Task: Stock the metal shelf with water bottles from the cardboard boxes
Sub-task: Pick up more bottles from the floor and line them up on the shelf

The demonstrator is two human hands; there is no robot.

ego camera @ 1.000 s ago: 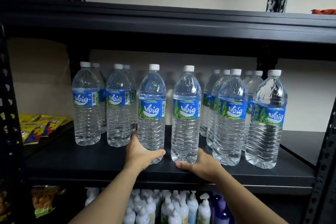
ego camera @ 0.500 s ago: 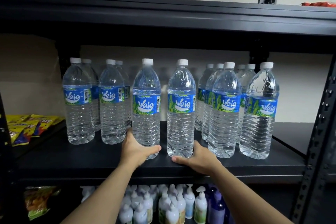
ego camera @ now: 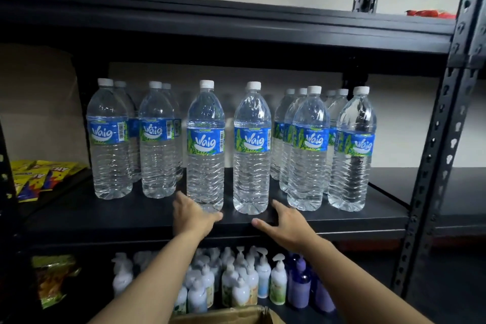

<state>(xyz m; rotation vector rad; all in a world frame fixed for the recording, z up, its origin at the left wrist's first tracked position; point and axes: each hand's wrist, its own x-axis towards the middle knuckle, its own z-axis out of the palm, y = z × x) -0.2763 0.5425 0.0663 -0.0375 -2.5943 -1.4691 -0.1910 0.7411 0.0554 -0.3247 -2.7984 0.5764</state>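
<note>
Bottles stand upright right at our fingertips on the black metal shelf (ego camera: pixel 105 216): one clear ribbed plastic water bottle (ego camera: pixel 205 144) with a white cap and blue-green label directly ahead of our left hand (ego camera: pixel 193 216), and a matching second bottle (ego camera: pixel 252 144) just ahead of our right hand (ego camera: pixel 286 223), off its thumb side. Both hands lie open and spread, fingers straight, thumbs pointing toward each other, gripping nothing. Our left fingers reach the foot of the first bottle and may be brushing it, though the blur there keeps us from saying so; our right hand looks apart from its bottle. The other bottles (ego camera: pixel 307 144) stand in rows beyond both hands, to either outer side. Beneath our wrists a brown cardboard box (ego camera: pixel 226 317) shows its open flap. We judge these bottles full, so heavy for their size, with thin walls that give under a squeeze and a smooth skin that could slip. Tall and narrow, they will tip if pushed high. We would take each round the ribbed lower body, or just under the label, fingers wrapped, and nudge it backward from low down.
</note>
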